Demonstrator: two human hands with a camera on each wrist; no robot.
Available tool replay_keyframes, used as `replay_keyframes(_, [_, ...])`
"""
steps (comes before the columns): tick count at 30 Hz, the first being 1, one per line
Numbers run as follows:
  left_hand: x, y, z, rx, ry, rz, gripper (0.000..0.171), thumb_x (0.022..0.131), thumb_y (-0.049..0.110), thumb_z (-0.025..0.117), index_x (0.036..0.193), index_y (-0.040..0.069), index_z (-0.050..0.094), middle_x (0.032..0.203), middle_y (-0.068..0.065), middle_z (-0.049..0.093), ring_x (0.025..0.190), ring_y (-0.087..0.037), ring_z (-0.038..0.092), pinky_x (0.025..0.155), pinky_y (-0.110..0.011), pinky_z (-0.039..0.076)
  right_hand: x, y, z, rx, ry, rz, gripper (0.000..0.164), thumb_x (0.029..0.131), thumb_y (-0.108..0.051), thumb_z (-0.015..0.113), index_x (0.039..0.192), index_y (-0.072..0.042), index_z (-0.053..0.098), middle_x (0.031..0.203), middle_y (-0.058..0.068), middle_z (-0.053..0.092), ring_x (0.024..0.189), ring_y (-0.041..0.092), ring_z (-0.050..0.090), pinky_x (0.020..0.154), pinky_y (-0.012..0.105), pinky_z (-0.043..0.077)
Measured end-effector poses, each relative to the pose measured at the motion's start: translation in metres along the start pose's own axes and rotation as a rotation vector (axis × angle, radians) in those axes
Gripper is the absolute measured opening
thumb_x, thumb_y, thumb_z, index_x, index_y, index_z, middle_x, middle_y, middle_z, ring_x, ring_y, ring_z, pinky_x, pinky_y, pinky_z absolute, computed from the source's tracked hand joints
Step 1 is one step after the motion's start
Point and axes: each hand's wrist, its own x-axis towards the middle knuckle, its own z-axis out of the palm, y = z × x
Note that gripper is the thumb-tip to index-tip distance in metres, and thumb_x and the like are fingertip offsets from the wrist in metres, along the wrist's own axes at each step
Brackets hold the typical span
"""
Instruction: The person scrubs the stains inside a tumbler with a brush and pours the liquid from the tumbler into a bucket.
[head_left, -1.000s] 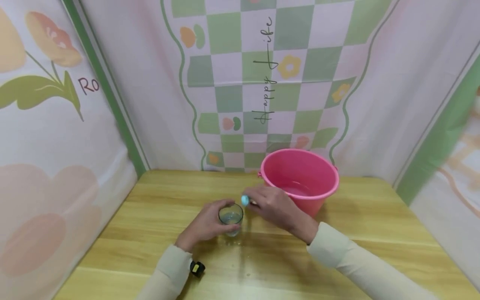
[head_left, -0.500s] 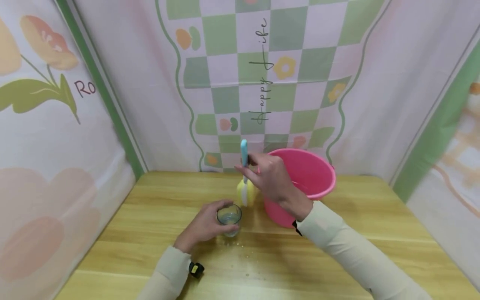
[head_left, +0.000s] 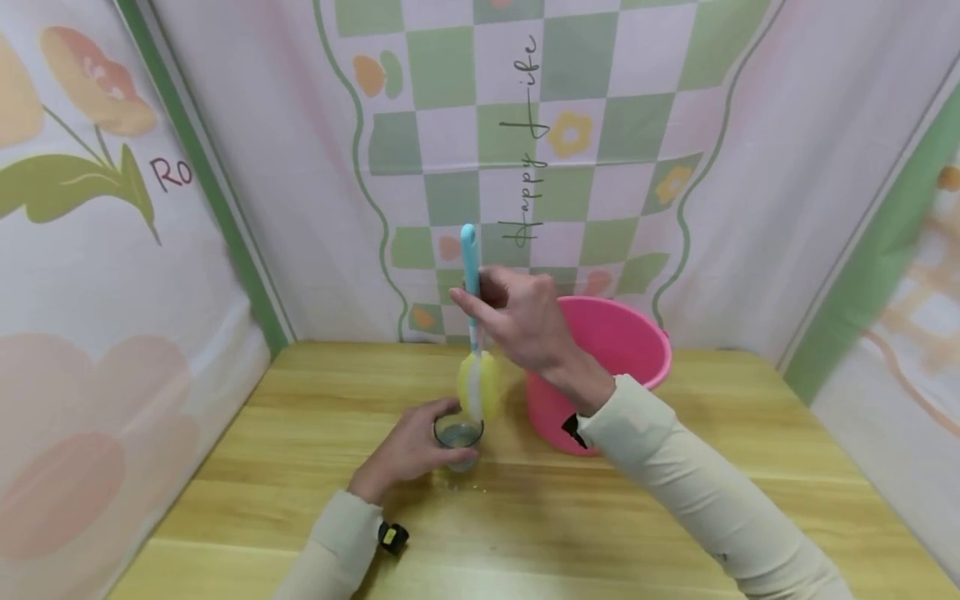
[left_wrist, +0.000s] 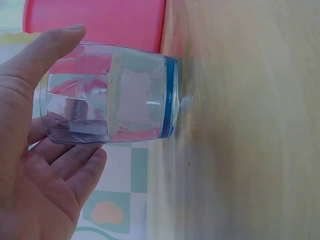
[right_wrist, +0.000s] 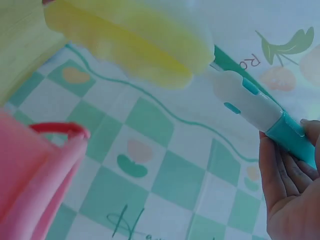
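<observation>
A clear drinking glass with water in it stands on the table, gripped round its upper part by my left hand, thumb on one side and fingers on the other. My right hand holds a sponge bottle brush by its blue handle, the handle pointing up. Its yellow and white sponge head hangs right at the glass's rim and overlaps it in the head view. In the right wrist view the sponge head fills the upper left, with the handle between thumb and fingers.
A pink bucket stands behind the right forearm, to the right of the glass. Water drops lie on the wooden table in front of the glass. A patterned cloth hangs behind the table.
My right hand has lifted the sponge brush out from over the bucket, turned it upright and moved it left to the glass. The left hand and glass stay in place.
</observation>
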Motion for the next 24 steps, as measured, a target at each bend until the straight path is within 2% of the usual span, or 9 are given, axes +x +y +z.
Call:
replay_keyframes(4, [0.001,-0.002,0.0,-0.021,-0.008,-0.003,0.054,0.085,0.034,0.091,0.132,0.023,0.067,0.119,0.009,0.075,0.114,-0.017,0.07,0.101,-0.045,0.055,-0.002,-0.002,0.008,0.056,-0.023,0.021,0.016,0.095,-0.02,0.081,0.097,-0.005,0.079,0.089,0.006,0.081,0.08,0.015,0.079,0.076,0.034,0.065])
replay_keyframes(10, [0.0,-0.003,0.001,-0.057,-0.02,-0.016,0.041,0.083,0.039,0.091,0.116,0.028,0.069,0.109,0.014,0.074,0.107,-0.01,0.07,0.102,-0.04,0.053,-0.009,0.001,0.019,0.069,-0.06,0.044,0.016,0.096,-0.022,0.08,0.097,-0.006,0.077,0.088,0.004,0.081,0.077,0.013,0.077,0.073,0.03,0.064])
replay_keyframes(17, [-0.001,0.0,-0.001,-0.063,-0.027,-0.028,0.038,0.084,0.036,0.091,0.113,0.029,0.068,0.103,0.015,0.072,0.1,-0.008,0.068,0.097,-0.036,0.053,-0.017,0.01,0.027,0.045,-0.097,0.054,0.015,0.098,-0.023,0.078,0.099,-0.008,0.077,0.086,0.005,0.08,0.071,0.01,0.072,0.066,0.026,0.059])
replay_keyframes(24, [-0.001,0.001,-0.003,-0.045,-0.013,-0.019,0.039,0.084,0.036,0.091,0.115,0.03,0.067,0.102,0.015,0.071,0.097,-0.01,0.066,0.092,-0.033,0.053,-0.024,0.018,0.033,0.02,-0.132,0.075,0.016,0.098,-0.024,0.077,0.091,-0.009,0.074,0.075,0.002,0.075,0.065,0.01,0.065,0.061,0.024,0.053])
